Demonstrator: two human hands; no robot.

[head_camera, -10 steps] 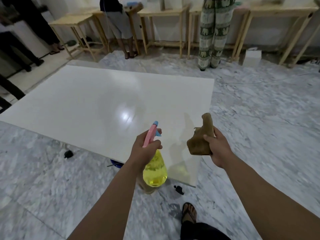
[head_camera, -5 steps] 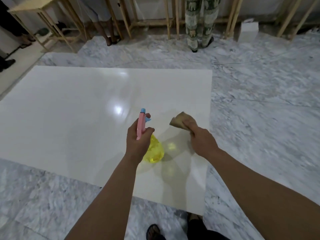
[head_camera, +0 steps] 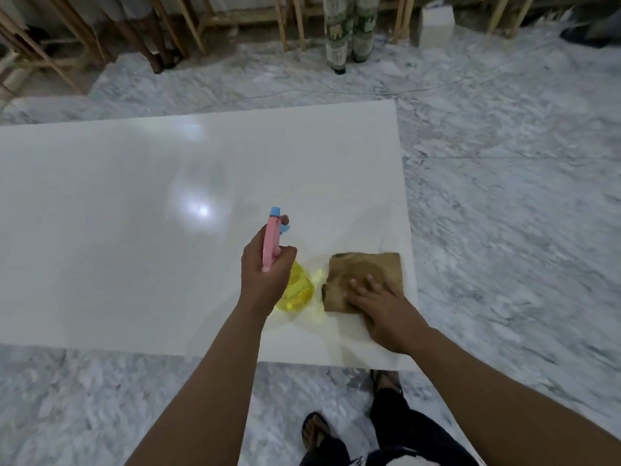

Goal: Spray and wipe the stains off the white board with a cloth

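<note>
The large glossy white board (head_camera: 134, 247) lies flat, low over the marble floor. My left hand (head_camera: 265, 277) grips the neck of a spray bottle (head_camera: 297, 290) with a yellow body and a pink head, held just above the board near its right end. A brown cloth (head_camera: 366, 274) lies spread flat on the board by the right edge. My right hand (head_camera: 386, 311) presses on it with straight fingers. No stain stands out on the shiny surface.
Grey marble floor (head_camera: 504, 230) surrounds the board. Wooden table legs (head_camera: 188, 25) line the back wall, where a person in patterned trousers (head_camera: 349, 28) stands. A white box (head_camera: 435, 21) sits at the back right. My sandalled feet (head_camera: 316, 428) are at the board's near edge.
I have stepped closer and look down more steeply. My right hand brought the bunched cloth down and laid it flat on the board. The bottle stays in my left hand.
</note>
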